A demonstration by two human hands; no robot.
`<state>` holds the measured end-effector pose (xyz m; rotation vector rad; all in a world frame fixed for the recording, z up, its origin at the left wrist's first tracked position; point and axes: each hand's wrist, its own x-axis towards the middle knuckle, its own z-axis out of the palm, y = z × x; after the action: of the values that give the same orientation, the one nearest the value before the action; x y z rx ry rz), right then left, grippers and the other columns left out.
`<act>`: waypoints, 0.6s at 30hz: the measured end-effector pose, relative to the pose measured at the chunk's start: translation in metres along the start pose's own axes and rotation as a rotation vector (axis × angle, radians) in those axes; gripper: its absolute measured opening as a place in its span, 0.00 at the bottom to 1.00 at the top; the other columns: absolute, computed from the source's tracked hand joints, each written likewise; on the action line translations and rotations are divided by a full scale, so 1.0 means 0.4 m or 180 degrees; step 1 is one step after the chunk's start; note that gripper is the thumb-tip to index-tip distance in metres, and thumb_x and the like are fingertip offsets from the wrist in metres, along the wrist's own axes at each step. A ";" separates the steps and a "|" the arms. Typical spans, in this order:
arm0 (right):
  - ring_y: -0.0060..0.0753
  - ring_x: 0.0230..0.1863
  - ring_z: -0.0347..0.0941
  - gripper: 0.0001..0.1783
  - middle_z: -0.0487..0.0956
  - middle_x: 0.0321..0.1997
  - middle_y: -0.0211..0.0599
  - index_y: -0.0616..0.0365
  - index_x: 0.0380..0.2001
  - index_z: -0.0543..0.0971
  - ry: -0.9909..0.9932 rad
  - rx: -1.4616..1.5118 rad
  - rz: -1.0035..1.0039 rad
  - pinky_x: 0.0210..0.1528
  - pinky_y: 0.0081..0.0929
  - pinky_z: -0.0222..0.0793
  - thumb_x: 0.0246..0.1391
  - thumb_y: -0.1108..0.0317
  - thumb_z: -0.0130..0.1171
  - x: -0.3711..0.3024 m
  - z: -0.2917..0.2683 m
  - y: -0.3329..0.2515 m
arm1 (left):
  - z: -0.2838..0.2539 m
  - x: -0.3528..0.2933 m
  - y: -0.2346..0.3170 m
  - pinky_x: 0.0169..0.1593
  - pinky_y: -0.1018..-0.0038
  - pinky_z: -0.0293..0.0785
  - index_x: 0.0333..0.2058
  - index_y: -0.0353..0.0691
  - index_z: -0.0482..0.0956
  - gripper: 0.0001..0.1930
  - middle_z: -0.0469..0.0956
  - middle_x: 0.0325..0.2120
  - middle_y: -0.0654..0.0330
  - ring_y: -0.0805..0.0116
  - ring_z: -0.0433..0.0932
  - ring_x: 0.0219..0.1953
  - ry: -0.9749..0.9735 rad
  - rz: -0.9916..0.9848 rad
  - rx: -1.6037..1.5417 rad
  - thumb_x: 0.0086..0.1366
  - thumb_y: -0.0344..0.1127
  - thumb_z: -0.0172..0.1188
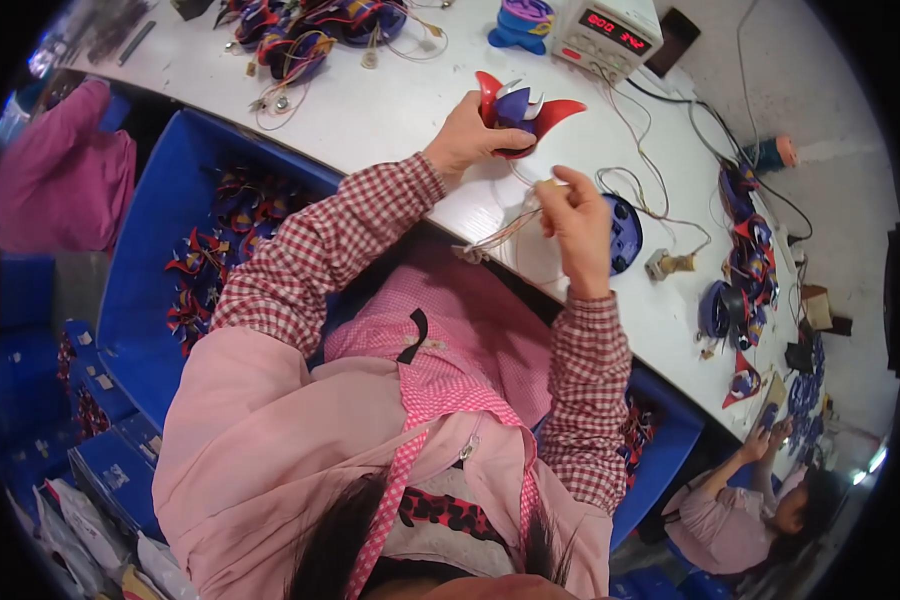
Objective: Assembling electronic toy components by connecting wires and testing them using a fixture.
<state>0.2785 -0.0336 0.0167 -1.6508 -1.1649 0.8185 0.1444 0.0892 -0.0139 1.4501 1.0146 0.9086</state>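
Note:
My left hand (pixel 467 138) is closed around a purple toy part (pixel 513 106) with red horn-like wings and silver spikes, held above the white table near its front edge. To its right, my right hand (pixel 576 218) has thumb and fingers pinched on a small pale connector (pixel 550 190) with thin wires. A bundle of wires (pixel 500 236) hangs below it over the table edge. Just right of that hand lies a dark blue rounded shell (pixel 625 234), partly hidden by the hand. A small metal-and-tan piece (pixel 668 264) lies farther right, with a wire by it.
A power supply (pixel 610 40) with red digits stands at the back, beside a blue toy pot (pixel 522 26). Wired toy parts pile up at far left (pixel 300 40) and along the right wall (pixel 750 250). Blue bins (pixel 130 290) flank me. A co-worker (pixel 740 510) sits at right, another person (pixel 65 175) at left.

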 end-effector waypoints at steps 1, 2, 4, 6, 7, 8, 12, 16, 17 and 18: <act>0.29 0.26 0.74 0.18 0.77 0.27 0.39 0.71 0.40 0.73 -0.0079 0.0738 0.0380 0.28 0.23 0.69 0.51 0.66 0.59 -0.017 -0.040 -0.027 | 0.001 -0.020 0.031 0.43 0.71 0.73 0.43 0.29 0.66 0.33 0.74 0.36 0.52 0.65 0.74 0.37 -0.0413 -0.0083 -0.0682 0.40 0.38 0.73; 0.29 0.26 0.74 0.18 0.77 0.27 0.39 0.71 0.40 0.73 -0.0073 0.0728 0.0376 0.28 0.23 0.69 0.51 0.66 0.59 -0.026 -0.069 -0.037 | 0.001 -0.036 0.048 0.41 0.74 0.73 0.43 0.30 0.66 0.30 0.75 0.35 0.55 0.70 0.75 0.35 -0.0789 -0.0158 -0.1343 0.43 0.33 0.72; 0.15 0.25 0.68 0.13 0.76 0.28 0.31 0.68 0.39 0.74 0.0143 0.0904 0.0224 0.27 0.13 0.64 0.52 0.70 0.58 -0.035 -0.127 -0.049 | 0.033 -0.067 0.070 0.43 0.74 0.73 0.45 0.31 0.66 0.30 0.75 0.36 0.55 0.69 0.75 0.37 -0.1051 -0.0127 -0.1431 0.43 0.32 0.71; 0.15 0.25 0.68 0.12 0.77 0.29 0.32 0.68 0.39 0.75 0.0401 0.0461 0.0086 0.27 0.13 0.63 0.53 0.71 0.57 -0.035 -0.188 -0.012 | 0.066 -0.090 0.098 0.45 0.74 0.73 0.47 0.31 0.66 0.32 0.75 0.38 0.54 0.68 0.75 0.40 -0.1590 -0.0208 -0.1515 0.43 0.31 0.72; 0.15 0.26 0.68 0.13 0.76 0.29 0.31 0.66 0.39 0.75 0.0512 0.0419 -0.0053 0.26 0.14 0.63 0.53 0.68 0.58 -0.045 -0.225 0.015 | 0.102 -0.096 0.107 0.46 0.74 0.73 0.48 0.32 0.66 0.34 0.75 0.39 0.55 0.68 0.75 0.41 -0.1887 -0.0321 -0.1534 0.42 0.32 0.72; 0.14 0.26 0.68 0.14 0.75 0.29 0.29 0.63 0.40 0.76 0.0535 0.0406 -0.0226 0.26 0.14 0.62 0.53 0.65 0.59 -0.043 -0.244 0.037 | 0.150 -0.086 0.054 0.46 0.72 0.73 0.46 0.31 0.67 0.35 0.75 0.39 0.55 0.67 0.75 0.40 -0.1627 0.0121 -0.1234 0.40 0.34 0.74; 0.31 0.34 0.71 0.13 0.76 0.33 0.36 0.65 0.38 0.74 0.0872 -0.2057 -0.1804 0.41 0.26 0.68 0.49 0.70 0.59 -0.037 -0.335 0.206 | 0.252 -0.118 0.049 0.43 0.70 0.72 0.42 0.31 0.70 0.36 0.76 0.37 0.50 0.67 0.74 0.40 -0.1721 0.0851 -0.0757 0.34 0.41 0.76; 0.33 0.41 0.71 0.18 0.74 0.41 0.39 0.64 0.43 0.71 0.1295 -0.2713 -0.1464 0.44 0.27 0.68 0.49 0.70 0.59 -0.060 -0.258 0.222 | 0.269 -0.151 0.041 0.44 0.70 0.71 0.41 0.31 0.70 0.36 0.75 0.38 0.48 0.68 0.73 0.41 -0.1057 0.0969 0.1362 0.33 0.43 0.76; 0.33 0.41 0.71 0.18 0.74 0.41 0.39 0.64 0.43 0.71 0.1286 -0.2710 -0.1478 0.44 0.27 0.68 0.49 0.70 0.59 -0.058 -0.255 0.218 | 0.266 -0.153 0.037 0.44 0.70 0.71 0.41 0.31 0.70 0.36 0.75 0.38 0.48 0.68 0.73 0.41 -0.1041 0.0968 0.1363 0.33 0.43 0.76; 0.33 0.42 0.71 0.19 0.73 0.42 0.39 0.64 0.45 0.70 0.1190 -0.2184 -0.1302 0.44 0.27 0.68 0.50 0.70 0.59 -0.054 -0.250 0.213 | 0.262 -0.154 0.031 0.45 0.70 0.70 0.42 0.32 0.70 0.36 0.75 0.39 0.49 0.68 0.73 0.42 -0.0703 0.1225 0.1447 0.34 0.42 0.76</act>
<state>0.3880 -0.0950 -0.0280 -1.8864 -1.5258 -0.1796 0.2226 -0.0047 -0.0134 2.1318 0.8193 0.7880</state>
